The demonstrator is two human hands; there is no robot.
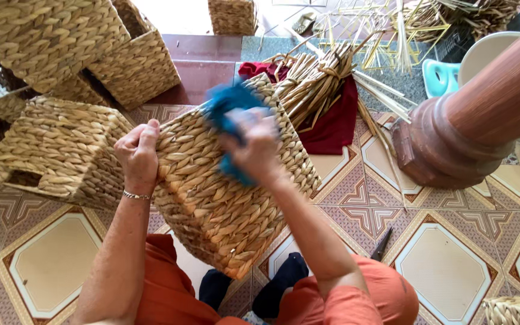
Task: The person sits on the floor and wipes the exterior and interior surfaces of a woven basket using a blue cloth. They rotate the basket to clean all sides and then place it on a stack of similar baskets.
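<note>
Woven basket [224, 198] sits tilted on the person's lap over the tiled floor [55, 265], left hand [138, 157] steadying its left edge with fingers curled over the rim, right hand [254, 144] fingers pinched shut on a blue cloth [227, 108] pressed against the basket's top face (hand is motion-blurred, so exact finger placement is hard to tell). Risk as I judge it: basket is only braced at one edge, so a hard rub could make it slide off the knees toward the bundle of straw stalks [317, 78] on the red fabric [335, 123]. Cloth could also snag on the rough weave and pull a strand loose, or slip from the pinch.
</note>
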